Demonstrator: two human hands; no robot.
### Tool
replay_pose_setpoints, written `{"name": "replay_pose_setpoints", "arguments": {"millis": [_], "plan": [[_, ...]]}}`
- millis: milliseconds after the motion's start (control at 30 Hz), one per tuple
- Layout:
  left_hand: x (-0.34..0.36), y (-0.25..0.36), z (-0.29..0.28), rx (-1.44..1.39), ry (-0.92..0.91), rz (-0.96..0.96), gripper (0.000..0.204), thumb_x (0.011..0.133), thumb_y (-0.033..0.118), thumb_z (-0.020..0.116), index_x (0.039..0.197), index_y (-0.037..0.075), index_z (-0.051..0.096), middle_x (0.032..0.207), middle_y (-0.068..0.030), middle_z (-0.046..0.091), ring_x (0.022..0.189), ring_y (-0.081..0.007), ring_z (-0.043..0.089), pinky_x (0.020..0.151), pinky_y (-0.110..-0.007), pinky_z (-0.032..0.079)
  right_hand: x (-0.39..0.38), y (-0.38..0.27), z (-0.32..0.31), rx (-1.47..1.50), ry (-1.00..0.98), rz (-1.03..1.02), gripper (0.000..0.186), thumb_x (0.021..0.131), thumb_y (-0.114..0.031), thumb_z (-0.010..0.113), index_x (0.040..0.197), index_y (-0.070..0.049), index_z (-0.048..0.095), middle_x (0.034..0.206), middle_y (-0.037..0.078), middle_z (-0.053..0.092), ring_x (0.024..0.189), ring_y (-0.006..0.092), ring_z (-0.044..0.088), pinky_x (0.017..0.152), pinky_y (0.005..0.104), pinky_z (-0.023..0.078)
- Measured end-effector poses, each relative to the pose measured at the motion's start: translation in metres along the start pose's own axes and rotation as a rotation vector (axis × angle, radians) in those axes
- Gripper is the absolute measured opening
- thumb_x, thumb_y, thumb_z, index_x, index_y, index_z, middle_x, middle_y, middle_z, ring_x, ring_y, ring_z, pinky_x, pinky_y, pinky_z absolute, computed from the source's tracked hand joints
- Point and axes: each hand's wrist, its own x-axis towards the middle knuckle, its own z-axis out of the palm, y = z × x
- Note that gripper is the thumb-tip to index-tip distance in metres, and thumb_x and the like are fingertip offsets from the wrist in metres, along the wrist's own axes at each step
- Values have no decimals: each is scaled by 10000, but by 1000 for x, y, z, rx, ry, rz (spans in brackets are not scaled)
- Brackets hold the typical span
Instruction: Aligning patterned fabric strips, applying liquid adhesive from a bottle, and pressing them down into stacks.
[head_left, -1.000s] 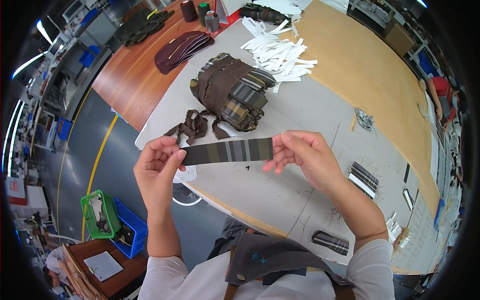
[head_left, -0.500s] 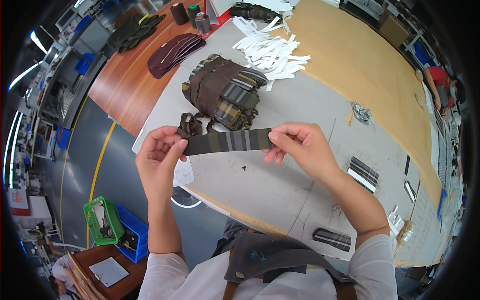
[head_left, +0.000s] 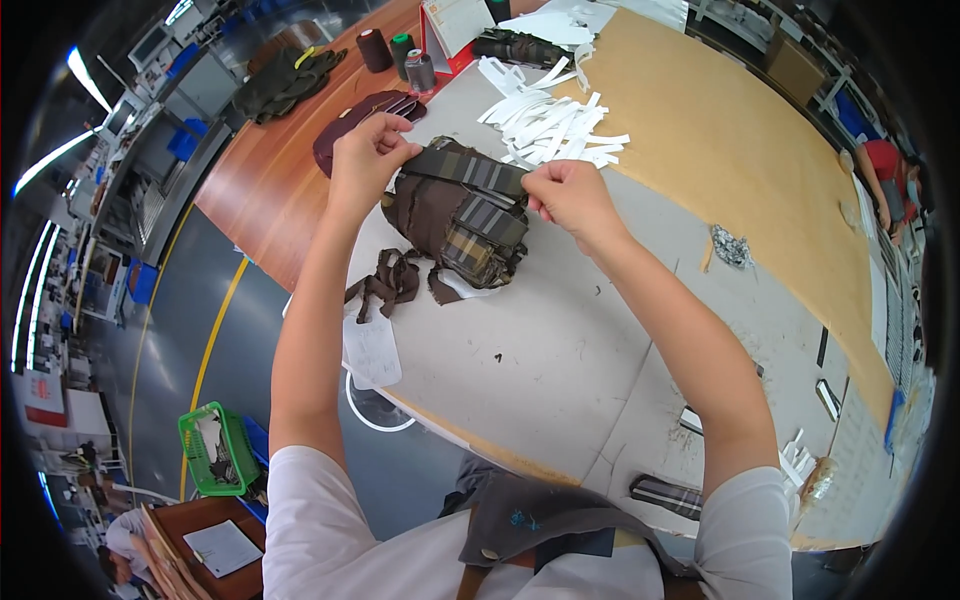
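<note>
A dark olive and grey striped fabric strip (head_left: 462,167) stretches between my two pinched hands, over the bundle (head_left: 425,215) of striped pieces wrapped in torn brown cloth. My left hand (head_left: 369,160) grips the strip's left end; my right hand (head_left: 566,197) grips its right end. Loose brown scraps (head_left: 390,285) lie below the bundle, beside a white card (head_left: 370,345). A pile of white strips (head_left: 545,125) sits just behind it. The maroon pieces (head_left: 345,135) are partly behind my left hand.
Thread cones (head_left: 405,55) and olive fabric (head_left: 280,85) sit on the wooden tabletop (head_left: 250,200). Brown paper (head_left: 730,140) covers the table's right. Striped pieces (head_left: 665,494) lie near the front edge. A green basket (head_left: 215,450) stands at lower left. A person in red (head_left: 882,170) is at far right.
Both my hands have moved up and away from me, carrying the strip from the table's near part to over the bundle.
</note>
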Motion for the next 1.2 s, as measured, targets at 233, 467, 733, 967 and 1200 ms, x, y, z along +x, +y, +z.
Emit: {"name": "replay_pose_setpoints", "arguments": {"millis": [233,467,733,967,1200], "plan": [[-10,14,7,-25,-67,28,177,768,21,728,934,-5,672,730,-10,624,685,-62,565,638,-213,476,-27,6,-19,-49,-21,-2,133,787,-124,615,746,2,629,615,29,604,503,79,515,475,240,409],[-104,106,53,-335,-292,-101,129,826,-6,683,954,10,673,785,33,594,684,-24,516,596,-176,410,-158,18,-105,-90,29,23,171,865,-161,630,784,-13,606,660,15,597,556,69,524,526,218,420],[-230,143,158,-580,-543,-305,126,872,-6,625,993,-7,658,783,4,599,668,-50,528,598,-194,433,-308,91,-167,56,269,210,119,882,-104,620,883,15,615,708,13,596,607,63,540,561,211,439],[-254,163,177,-561,-639,-358,151,896,-15,578,1032,-17,642,827,-5,603,695,-57,533,641,-197,450,-346,124,-180,109,316,243,105,889,-85,608,883,19,620,715,19,600,599,64,546,557,208,441],[-230,139,154,-183,-550,-114,131,840,-58,605,934,13,664,794,-41,597,707,-103,545,655,-221,450,-336,125,-165,178,279,235,93,897,-56,573,896,11,636,724,18,608,609,56,548,550,199,442]]}}
